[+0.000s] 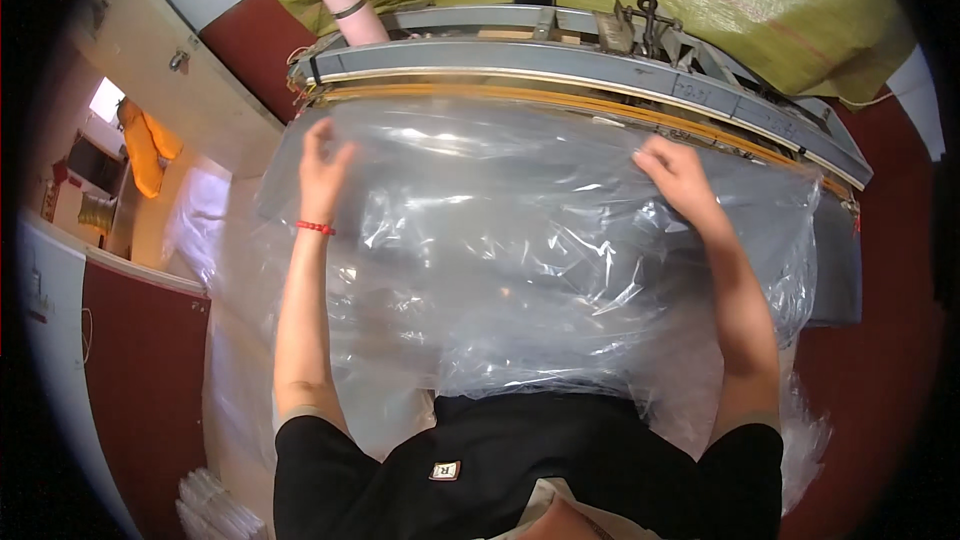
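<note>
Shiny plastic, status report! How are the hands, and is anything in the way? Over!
Left hand open; right hand, grip unclear. Clear plastic spread out, wrinkled. Metal beam just beyond; no blockage seen.

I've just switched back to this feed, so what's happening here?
A person has both bare hands at crinkled clear plastic film spread in front of them. The left hand is open, near its far left; the right hand, fingers curled, is near its far right, its grip unclear. Just beyond lies a long metal frame.
</note>
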A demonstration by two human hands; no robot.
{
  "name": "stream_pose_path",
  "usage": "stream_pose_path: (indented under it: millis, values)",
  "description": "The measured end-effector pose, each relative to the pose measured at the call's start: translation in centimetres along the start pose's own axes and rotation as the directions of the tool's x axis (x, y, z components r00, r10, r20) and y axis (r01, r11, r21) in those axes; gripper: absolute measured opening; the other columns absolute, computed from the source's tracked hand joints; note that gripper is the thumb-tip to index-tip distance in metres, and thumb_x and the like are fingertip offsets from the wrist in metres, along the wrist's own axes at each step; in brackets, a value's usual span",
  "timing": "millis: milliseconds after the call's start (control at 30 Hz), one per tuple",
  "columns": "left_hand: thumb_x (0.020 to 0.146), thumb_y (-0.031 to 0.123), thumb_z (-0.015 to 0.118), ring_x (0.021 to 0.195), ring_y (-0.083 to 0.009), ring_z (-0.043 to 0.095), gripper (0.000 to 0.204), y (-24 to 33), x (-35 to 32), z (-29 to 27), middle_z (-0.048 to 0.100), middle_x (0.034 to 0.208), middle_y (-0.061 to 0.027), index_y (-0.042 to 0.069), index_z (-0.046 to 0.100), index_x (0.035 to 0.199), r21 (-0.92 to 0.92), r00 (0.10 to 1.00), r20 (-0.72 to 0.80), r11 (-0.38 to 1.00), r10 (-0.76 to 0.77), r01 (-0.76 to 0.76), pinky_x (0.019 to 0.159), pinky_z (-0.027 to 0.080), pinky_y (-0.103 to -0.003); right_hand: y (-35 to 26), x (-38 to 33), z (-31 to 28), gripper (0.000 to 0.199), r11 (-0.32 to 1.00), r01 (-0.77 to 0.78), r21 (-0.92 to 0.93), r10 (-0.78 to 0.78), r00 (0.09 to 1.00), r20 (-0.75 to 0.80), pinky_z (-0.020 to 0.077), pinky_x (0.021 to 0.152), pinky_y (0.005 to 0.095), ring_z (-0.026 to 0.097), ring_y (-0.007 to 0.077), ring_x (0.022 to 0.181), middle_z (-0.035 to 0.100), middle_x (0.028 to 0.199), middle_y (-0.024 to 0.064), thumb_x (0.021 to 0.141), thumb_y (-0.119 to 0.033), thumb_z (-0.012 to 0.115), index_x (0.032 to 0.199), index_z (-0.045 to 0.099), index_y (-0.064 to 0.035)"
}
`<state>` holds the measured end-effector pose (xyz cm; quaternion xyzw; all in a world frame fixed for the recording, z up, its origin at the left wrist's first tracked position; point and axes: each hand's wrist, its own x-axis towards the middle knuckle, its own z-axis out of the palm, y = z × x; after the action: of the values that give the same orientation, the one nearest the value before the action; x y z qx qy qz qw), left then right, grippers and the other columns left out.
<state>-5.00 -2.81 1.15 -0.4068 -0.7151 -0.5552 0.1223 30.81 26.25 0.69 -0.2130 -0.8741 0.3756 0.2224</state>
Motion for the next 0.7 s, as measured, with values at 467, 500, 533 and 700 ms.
stream_pose_path:
  millis: [467,500,533,700]
  values:
    - [0.076,0.005,0.059,0.067,-0.0047,0.048,0.005,2.1,5.6,-3.3,0.054,0.069,0.0026,0.004,0.055,0.078,0.164,0.416,0.901,0.984,-0.121,-0.07,0.062,0.041,-0.021,11.2,-14.8,-12.5,0.014,0.934,-0.355,0.031,0.329,0.827,-0.457,0.0287,0.052,0.0175,0.034,0.0021,0.058,0.041,0.061,-0.007,0.078,-0.009,0.059,0.07,0.052,-0.0006]
    - [0.074,0.003,0.058,0.07,-0.0074,0.05,0.005,2.6,7.1,-3.6,0.056,0.07,0.0,0.002,0.054,0.077,0.296,0.544,0.812,0.953,-0.214,-0.066,0.062,0.042,-0.024,11.2,-15.2,-12.6,0.014,0.942,-0.335,0.034,0.313,0.835,-0.453,0.0276,0.051,0.0174,0.034,0.0018,0.057,0.04,0.061,-0.0074,0.078,-0.009,0.059,0.069,0.052,-0.0011]
    - [0.074,0.003,0.057,0.067,-0.0126,0.052,0.005,3.1,8.1,-3.5,0.055,0.07,-0.0038,0.001,0.053,0.077,0.329,0.744,0.667,0.914,-0.045,-0.239,0.061,0.043,-0.026,11.1,-15.6,-12.8,0.013,0.948,-0.315,0.036,0.297,0.841,-0.452,0.0265,0.051,0.0174,0.033,0.0015,0.057,0.039,0.06,-0.0078,0.078,-0.009,0.059,0.069,0.052,-0.0017]
    - [0.071,0.011,0.061,0.075,-0.0284,0.053,0.016,5.5,4.2,2.5,0.053,0.077,-0.012,0.003,0.052,0.079,0.437,0.886,0.022,0.793,0.463,-0.425,0.063,0.042,-0.037,10.7,-17.5,-13.9,0.014,0.931,-0.365,0.011,0.318,0.796,-0.516,0.0281,0.053,0.0168,0.034,0.0017,0.059,0.04,0.062,-0.0072,0.079,-0.009,0.058,0.069,0.051,-0.0014]
